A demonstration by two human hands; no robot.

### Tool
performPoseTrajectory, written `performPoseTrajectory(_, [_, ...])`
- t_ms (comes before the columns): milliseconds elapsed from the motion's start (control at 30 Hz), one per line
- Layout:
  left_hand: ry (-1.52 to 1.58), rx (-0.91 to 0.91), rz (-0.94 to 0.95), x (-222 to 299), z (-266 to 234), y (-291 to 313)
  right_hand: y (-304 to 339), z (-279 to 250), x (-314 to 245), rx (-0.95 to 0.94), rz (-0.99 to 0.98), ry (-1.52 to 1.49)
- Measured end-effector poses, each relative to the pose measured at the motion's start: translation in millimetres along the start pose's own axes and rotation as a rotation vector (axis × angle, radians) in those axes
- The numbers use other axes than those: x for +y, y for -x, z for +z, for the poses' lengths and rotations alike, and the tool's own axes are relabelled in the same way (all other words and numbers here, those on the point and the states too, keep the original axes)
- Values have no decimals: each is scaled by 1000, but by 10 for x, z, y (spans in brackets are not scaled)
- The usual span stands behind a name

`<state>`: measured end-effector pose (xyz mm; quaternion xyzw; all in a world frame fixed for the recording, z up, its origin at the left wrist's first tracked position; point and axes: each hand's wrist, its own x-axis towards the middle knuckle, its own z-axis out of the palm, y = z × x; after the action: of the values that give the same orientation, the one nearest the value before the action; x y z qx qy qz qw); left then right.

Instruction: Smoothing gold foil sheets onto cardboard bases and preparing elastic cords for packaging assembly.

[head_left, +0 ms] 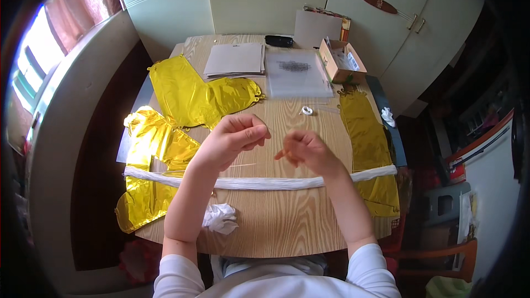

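My left hand (241, 137) is closed, thumb pressed against curled fingers, above the middle of the table; anything in it is hidden. To its right, my right hand (307, 150) is slightly blurred, its fingers curled together, and I cannot make out what they hold. Below both hands a long bundle of white strings (265, 183) lies across the table, passing under my forearms. A thin pale stick (243, 165) shows beside my left wrist. Flat shiny gold foil balloons lie on the left, one farther back (185, 91) and one nearer (152, 140).
More gold foil (364, 132) covers the table's right side. A small white roll (307, 111) sits past my right hand. Farther back are grey-white sheets (234, 59), a clear plastic stack (301, 83), a black case (279, 41) and an open box (360, 73). Crumpled tissue (220, 218) lies near the front.
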<state>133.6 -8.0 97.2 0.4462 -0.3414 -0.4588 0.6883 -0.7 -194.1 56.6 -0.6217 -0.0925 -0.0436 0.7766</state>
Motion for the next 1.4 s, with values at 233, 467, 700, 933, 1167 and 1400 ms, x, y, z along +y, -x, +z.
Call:
performPoseTrajectory(233, [279, -32, 166, -27, 163, -39, -23, 2, -26, 114, 119, 262])
performPoseTrajectory(467, [-1133, 103, 453, -53, 212, -59, 121, 101, -430, 114, -202, 486])
performPoseTrajectory(700, [-145, -279, 92, -49, 191, 1, 55, 34, -338, 289, -158, 584])
performPoseTrajectory(933, [-495, -15, 168, -29, 151, -38, 111, 198, -512, 48, -176, 784])
performPoseTrajectory(1167, [-600, -239, 24, -2, 181, -20, 116, 89, -488, 216, -318, 662])
performPoseTrajectory(1400, [-202, -468, -17, 43, 81, 38, 48, 31, -305, 191, -146, 672])
